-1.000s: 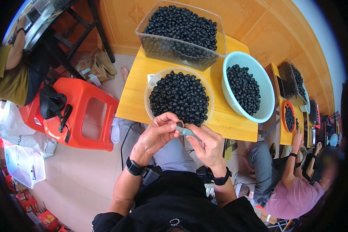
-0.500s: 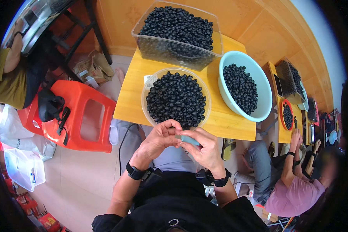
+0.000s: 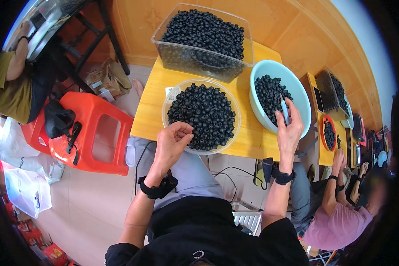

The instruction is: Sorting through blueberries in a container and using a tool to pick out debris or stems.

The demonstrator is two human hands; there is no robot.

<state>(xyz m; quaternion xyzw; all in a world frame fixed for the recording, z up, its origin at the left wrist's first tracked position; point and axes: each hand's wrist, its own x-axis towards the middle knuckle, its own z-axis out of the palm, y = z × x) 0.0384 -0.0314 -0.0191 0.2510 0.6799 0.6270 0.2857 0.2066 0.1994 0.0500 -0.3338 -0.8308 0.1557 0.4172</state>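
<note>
Her left hand (image 3: 173, 142) pinches a dark berry from the clear bowl (image 3: 202, 116) at the table's near edge, while her right hand (image 3: 289, 128), gripping a small blade (image 3: 283, 108), hangs over the blue bowl (image 3: 279, 98), so cutting probably follows.

On the table (image 3: 157, 116) a round bowl (image 3: 201, 116) of dark berries sits nearest the person, a rectangular tub (image 3: 204, 42) of berries behind it, a basin (image 3: 279, 97) of berries to the right. A plastic stool (image 3: 91, 133) stands on the floor left of the table
</note>
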